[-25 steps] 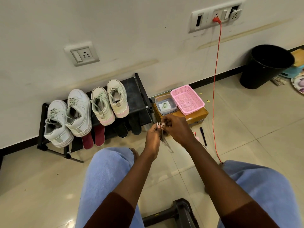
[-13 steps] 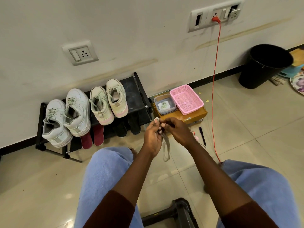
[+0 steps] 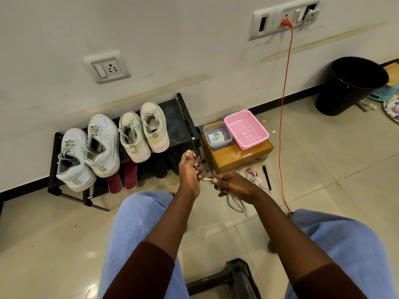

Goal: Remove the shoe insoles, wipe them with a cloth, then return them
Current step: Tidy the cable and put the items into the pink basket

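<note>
Pale strip (image 3: pixel 206 179): a greyish-white lace or twisted cloth, I cannot say which, is pulled short between the two hands. A slack loop dangles under the right one and a tip pokes out above the left.
Left hand (image 3: pixel 190 169): fingers are curled round the strip, fist upright, just on the near side of the rack's right end.
Right hand (image 3: pixel 234 186): thumb and fingers are closed on the strip's other end, close beside the left hand.
Shoes (image 3: pixel 103 147): four pale sneakers stand on the black rack (image 3: pixel 176 116) at the far left against the wall, with no hand on them.
Maroon soles (image 3: pixel 130 175): two dark red shapes stick out below the rack's top shelf. They may be insoles already taken out, or slippers; it is hard to tell.
Step in hand: by my reading, readying the wiping piece or sorting a lace. Neither hand holds an insole.
Next move: I judge it calls for freeing one hand and reaching far left to a shoe or to those maroon soles.
Hidden: the lower shelf lies in shadow. The shoe openings are dark, so I cannot see whether insoles sit inside. What is in the clear box (image 3: pixel 217 135) is too small to make out, and the stool (image 3: pixel 237 277) is cut off at the near edge.
</note>
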